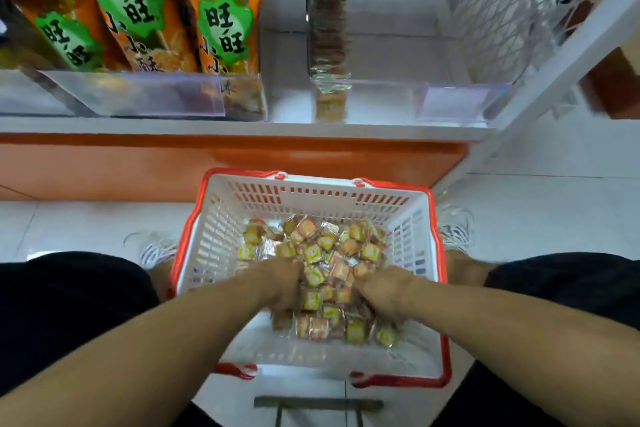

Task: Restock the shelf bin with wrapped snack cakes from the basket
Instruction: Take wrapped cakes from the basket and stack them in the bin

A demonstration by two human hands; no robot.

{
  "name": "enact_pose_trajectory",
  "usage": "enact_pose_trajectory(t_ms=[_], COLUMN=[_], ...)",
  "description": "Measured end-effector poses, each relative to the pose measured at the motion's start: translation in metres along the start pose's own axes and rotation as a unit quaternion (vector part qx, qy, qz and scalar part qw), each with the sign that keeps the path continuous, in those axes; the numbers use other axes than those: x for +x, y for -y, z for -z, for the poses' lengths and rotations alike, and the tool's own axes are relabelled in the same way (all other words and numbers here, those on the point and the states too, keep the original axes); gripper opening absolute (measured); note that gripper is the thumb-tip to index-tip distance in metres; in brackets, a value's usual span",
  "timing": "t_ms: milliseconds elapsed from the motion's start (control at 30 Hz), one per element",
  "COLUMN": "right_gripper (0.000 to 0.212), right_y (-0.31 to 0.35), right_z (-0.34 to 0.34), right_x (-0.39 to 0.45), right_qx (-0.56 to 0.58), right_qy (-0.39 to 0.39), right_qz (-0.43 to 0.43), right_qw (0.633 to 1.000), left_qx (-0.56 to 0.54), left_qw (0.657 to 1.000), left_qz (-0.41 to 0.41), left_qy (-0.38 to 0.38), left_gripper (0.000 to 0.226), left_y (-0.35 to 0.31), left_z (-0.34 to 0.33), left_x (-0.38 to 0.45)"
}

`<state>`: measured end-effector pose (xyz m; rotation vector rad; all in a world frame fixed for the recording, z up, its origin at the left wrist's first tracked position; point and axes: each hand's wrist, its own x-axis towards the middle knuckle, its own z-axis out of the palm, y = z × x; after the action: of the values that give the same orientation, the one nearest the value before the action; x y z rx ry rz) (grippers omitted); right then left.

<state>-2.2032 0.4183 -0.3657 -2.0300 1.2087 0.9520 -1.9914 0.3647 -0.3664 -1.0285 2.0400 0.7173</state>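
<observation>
Hands (282, 282) among snack cakes (313, 253) in basket (207, 239)

The person's two forearms are bare from the lower edge of the picture to the wrists, with no sleeve, watch or band showing on either. The left hand (282, 282) and the right hand (384, 291) wear no gloves and no rings that can be made out. Both thighs are covered in plain black cloth legwear (65, 308). On the feet are light grey mesh sneakers with white laces (157, 248), the right one (455, 227) similarly pale.
</observation>
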Motion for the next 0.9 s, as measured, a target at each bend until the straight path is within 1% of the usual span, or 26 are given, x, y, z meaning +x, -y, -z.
enact_pose_trajectory(t_ms=[67, 133, 200, 300, 367, 400, 500, 567, 600, 667, 767, 833, 900], right_gripper=[0.053, 0.047, 0.043, 0.055, 0.068, 0.068, 0.046, 0.040, 0.036, 0.033, 0.040, 0.033, 0.024], right_y=[-0.004, -0.003, 0.002, 0.012, 0.015, 0.016, 0.021, 0.024, 0.025, 0.027, 0.033, 0.034, 0.031], right_z=[-0.025, -0.036, -0.044, -0.054, -0.054, -0.053, -0.050, -0.051, -0.053, -0.061, -0.075, -0.079, -0.079], right_x=[0.014, 0.028, 0.044, 0.066, 0.077, 0.081, 0.087, 0.089, 0.089, 0.087, 0.080, 0.077, 0.074], right_qx=[0.006, 0.021, 0.041, 0.033, 0.029, 0.032, 0.068, 0.088, 0.091, 0.123, 0.227, 0.283, 0.322], right_qy=[0.021, 0.008, -0.010, -0.008, 0.021, 0.040, 0.098, 0.100, 0.099, 0.063, -0.003, -0.035, -0.056], right_qz=[-0.008, -0.010, -0.005, -0.005, -0.007, -0.006, -0.007, 0.008, 0.015, 0.024, 0.026, 0.010, -0.012], right_qw=[1.000, 1.000, 0.999, 0.999, 0.999, 0.999, 0.993, 0.991, 0.991, 0.990, 0.974, 0.959, 0.945], left_qx=[0.023, 0.023, 0.003, -0.044, -0.058, -0.058, -0.075, -0.117, -0.128, -0.123, -0.043, -0.026, -0.041], left_qw=[0.999, 0.999, 0.999, 0.999, 0.998, 0.998, 0.996, 0.991, 0.989, 0.990, 0.997, 0.998, 0.998], left_qz=[-0.015, -0.037, -0.044, -0.029, -0.024, -0.024, -0.036, -0.046, -0.050, -0.055, -0.063, -0.051, -0.043], left_qy=[0.030, 0.024, 0.008, -0.003, -0.002, -0.005, -0.039, -0.054, -0.050, -0.031, -0.005, -0.005, -0.021], left_gripper=[0.051, 0.050, 0.057, 0.089, 0.103, 0.103, 0.086, 0.070, 0.067, 0.074, 0.091, 0.088, 0.072], left_y=[-0.007, -0.015, -0.021, -0.021, -0.017, -0.016, -0.017, -0.020, -0.021, -0.024, -0.027, -0.030, -0.035], left_z=[-0.033, -0.056, -0.071, -0.083, -0.085, -0.085, -0.082, -0.081, -0.081, -0.082, -0.087, -0.092, -0.095], left_x=[0.014, 0.025, 0.036, 0.053, 0.062, 0.066, 0.074, 0.078, 0.080, 0.081, 0.081, 0.081, 0.082])
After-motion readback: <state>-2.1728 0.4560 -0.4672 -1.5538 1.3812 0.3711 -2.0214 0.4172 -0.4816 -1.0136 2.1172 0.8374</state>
